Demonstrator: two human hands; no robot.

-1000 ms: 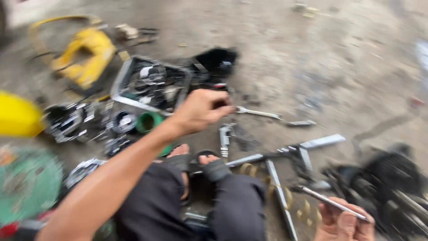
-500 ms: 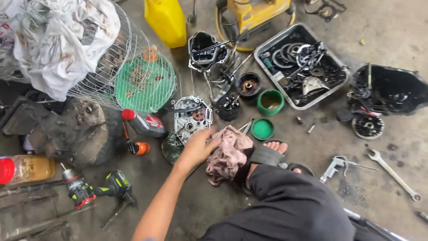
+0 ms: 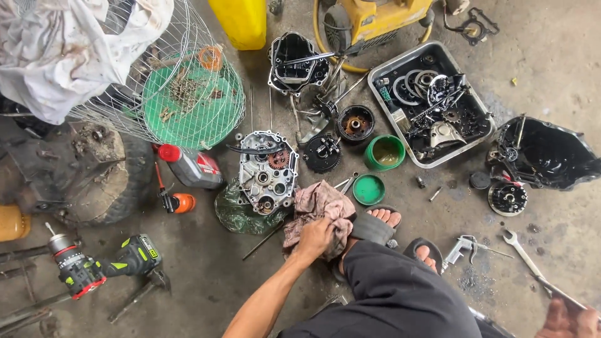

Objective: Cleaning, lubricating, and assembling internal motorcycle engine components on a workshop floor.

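around the grey engine case half [image 3: 268, 172] lying on the concrete in front of me: a red-capped oil bottle [image 3: 191, 168] just to its left, a black clutch hub [image 3: 322, 153] just to its right, and a wire cage with a green disc inside [image 3: 188, 103] up and to the left. further right of the case sit a green tub [image 3: 385, 152] and its green lid [image 3: 369, 189], then a grey metal tray [image 3: 382, 75] full of gears and rings, with a black engine cover [image 3: 551, 156] well beyond that. down and left of the case lies a cordless drill [image 3: 103, 266], and above it a yellow jerry can [image 3: 241, 24].
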